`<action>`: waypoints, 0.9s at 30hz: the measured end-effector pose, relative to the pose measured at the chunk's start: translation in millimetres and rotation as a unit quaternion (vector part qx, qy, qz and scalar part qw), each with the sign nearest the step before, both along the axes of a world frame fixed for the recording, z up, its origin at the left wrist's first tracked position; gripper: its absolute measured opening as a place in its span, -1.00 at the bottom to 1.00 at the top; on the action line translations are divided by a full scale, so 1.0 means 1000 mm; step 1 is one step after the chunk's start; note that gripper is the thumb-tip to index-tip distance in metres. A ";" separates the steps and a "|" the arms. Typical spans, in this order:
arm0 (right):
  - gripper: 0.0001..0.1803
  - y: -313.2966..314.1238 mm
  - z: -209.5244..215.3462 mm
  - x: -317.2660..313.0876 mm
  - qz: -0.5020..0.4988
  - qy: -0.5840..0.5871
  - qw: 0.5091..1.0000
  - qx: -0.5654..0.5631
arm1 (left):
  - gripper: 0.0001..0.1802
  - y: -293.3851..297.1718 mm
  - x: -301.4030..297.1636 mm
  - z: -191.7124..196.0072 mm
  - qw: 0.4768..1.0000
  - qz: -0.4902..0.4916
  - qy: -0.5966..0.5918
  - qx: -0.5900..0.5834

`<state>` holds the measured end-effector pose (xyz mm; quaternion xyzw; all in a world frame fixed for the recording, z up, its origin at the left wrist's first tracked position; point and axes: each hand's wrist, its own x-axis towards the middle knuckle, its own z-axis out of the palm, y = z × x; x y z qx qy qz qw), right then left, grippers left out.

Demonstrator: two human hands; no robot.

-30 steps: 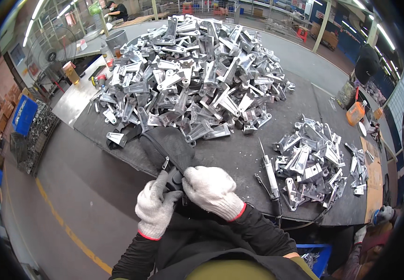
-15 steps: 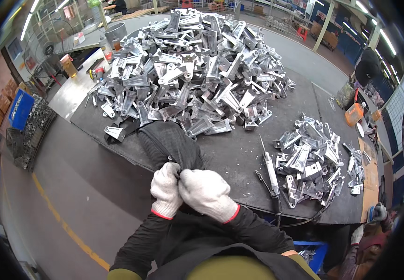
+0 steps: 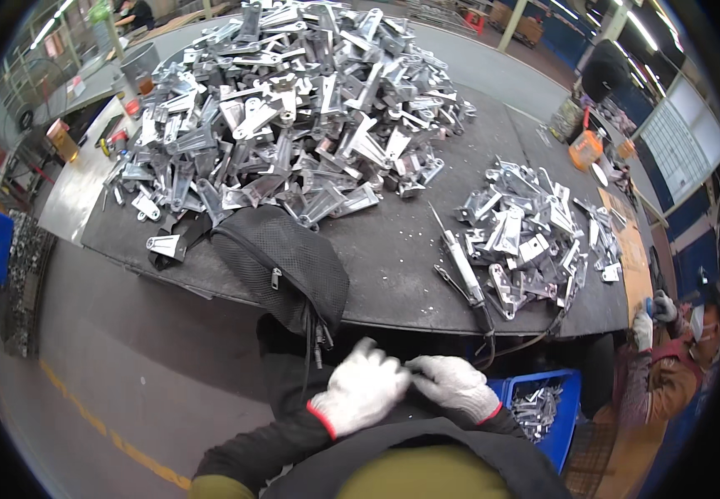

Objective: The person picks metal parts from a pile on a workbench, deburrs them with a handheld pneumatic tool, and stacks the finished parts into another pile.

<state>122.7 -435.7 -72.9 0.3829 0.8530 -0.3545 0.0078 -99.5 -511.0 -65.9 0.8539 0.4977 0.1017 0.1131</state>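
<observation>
My left hand (image 3: 367,386), in a white knit glove with a red cuff, is in front of my lap just below the table's front edge. Its fingers are bent and partly apart, with no object visible in them. My right hand (image 3: 457,385), gloved alike, meets its fingertips from the right. Those right fingers are drawn together with greyish tips; whatever they pinch is hidden. Beyond my left hand, a black mesh bag (image 3: 293,249) with a zipper lies on the dark table (image 3: 377,283). Its lower end and cords hang over the edge, touched by neither hand.
A large heap of silver metal brackets (image 3: 293,108) covers the far table; a smaller bracket pile (image 3: 526,237) lies right. Between them and me rests a pen-shaped tool (image 3: 464,266) with a cable. A blue bin (image 3: 572,416) holds small metal parts. A co-worker (image 3: 668,374) sits at right.
Both hands have left the bag's zipper and come down toward my lap, to the right of the bag. The bag now lies untouched. My view has turned, shifting the scene left and up.
</observation>
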 end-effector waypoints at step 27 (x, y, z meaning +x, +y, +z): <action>-0.51 0.033 -0.019 0.036 0.137 0.062 0.986 0.066 | -0.64 -0.007 -0.018 0.141 0.812 0.382 -0.252 -0.361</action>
